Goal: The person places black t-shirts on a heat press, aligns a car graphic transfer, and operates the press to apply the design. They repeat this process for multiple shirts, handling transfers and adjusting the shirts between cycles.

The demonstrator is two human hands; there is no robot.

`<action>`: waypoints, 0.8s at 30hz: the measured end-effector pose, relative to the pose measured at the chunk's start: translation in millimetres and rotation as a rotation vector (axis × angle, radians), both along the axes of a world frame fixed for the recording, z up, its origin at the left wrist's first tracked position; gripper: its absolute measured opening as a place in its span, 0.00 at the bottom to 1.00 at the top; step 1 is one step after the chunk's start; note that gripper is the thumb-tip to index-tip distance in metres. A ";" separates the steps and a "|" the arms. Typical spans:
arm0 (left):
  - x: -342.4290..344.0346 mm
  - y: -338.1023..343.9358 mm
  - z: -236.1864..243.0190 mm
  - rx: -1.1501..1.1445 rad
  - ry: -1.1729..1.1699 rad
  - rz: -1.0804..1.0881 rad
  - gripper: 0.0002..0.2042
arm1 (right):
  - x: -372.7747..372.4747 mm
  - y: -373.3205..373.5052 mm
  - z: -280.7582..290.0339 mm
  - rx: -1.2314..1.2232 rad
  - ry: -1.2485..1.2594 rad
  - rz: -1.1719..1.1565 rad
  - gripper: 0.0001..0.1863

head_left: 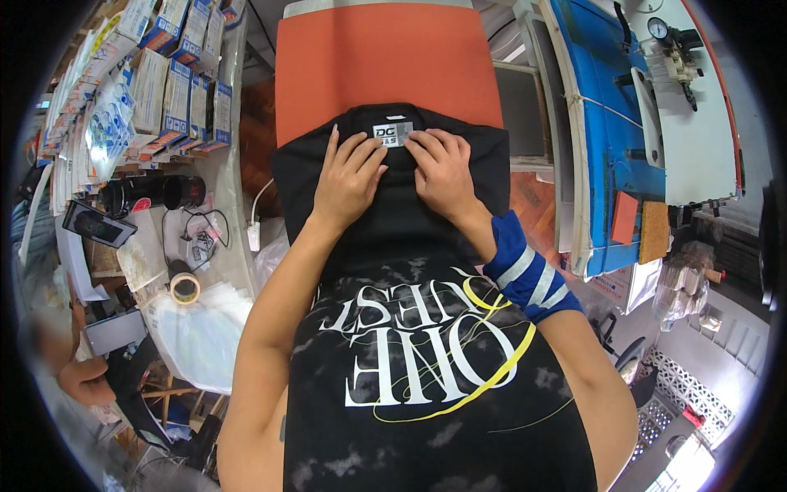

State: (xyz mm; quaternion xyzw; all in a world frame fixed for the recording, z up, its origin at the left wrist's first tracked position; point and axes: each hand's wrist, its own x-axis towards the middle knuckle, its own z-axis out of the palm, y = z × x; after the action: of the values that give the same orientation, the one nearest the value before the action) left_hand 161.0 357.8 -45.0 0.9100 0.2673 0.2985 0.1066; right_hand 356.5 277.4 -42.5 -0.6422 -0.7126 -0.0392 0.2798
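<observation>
A black shirt [385, 201] lies stretched over an orange board [385, 57], collar toward the far end. Inside its neck is a grey and white printed label [392, 134]. My left hand [351, 176] rests on the cloth left of the label, fingers spread and bent, fingertips by the label's edge. Opposite it, my right hand [445, 170] lies with its fingertips at the label's right edge and its thumb apart on the cloth. Neither hand visibly grips anything. A blue sleeve band with white stripes [529, 271] covers my right forearm.
On the left, a side table [225, 184] holds stacked boxes [176, 102], a phone [98, 225], a black cylinder [184, 191] and a tape roll [185, 288]. To the right stands a blue frame [607, 148] with a pressure gauge [657, 28]. Another person's arm [86, 377] shows at lower left.
</observation>
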 end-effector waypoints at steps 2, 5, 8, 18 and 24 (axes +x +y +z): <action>0.5 -0.5 -1.8 -0.022 0.017 0.017 0.15 | 0.2 0.0 0.3 0.000 0.006 -0.002 0.24; 2.1 1.0 -1.2 -0.012 -0.005 0.014 0.15 | 0.3 0.4 1.2 -0.016 -0.001 0.001 0.24; 1.8 0.8 0.2 -0.054 0.009 0.026 0.16 | 0.1 0.8 1.6 -0.014 0.007 0.001 0.25; 1.6 2.5 -0.7 -0.042 -0.023 0.026 0.15 | 0.0 1.6 1.0 -0.034 -0.015 -0.007 0.24; 1.0 1.3 0.9 -0.084 -0.027 0.026 0.15 | -1.0 1.0 2.5 -0.050 -0.008 -0.009 0.25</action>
State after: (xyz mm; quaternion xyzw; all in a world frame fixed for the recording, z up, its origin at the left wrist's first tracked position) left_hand 162.1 359.2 -44.1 0.8970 0.2900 0.3006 0.1447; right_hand 355.5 278.4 -40.1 -0.6521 -0.7114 -0.0251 0.2607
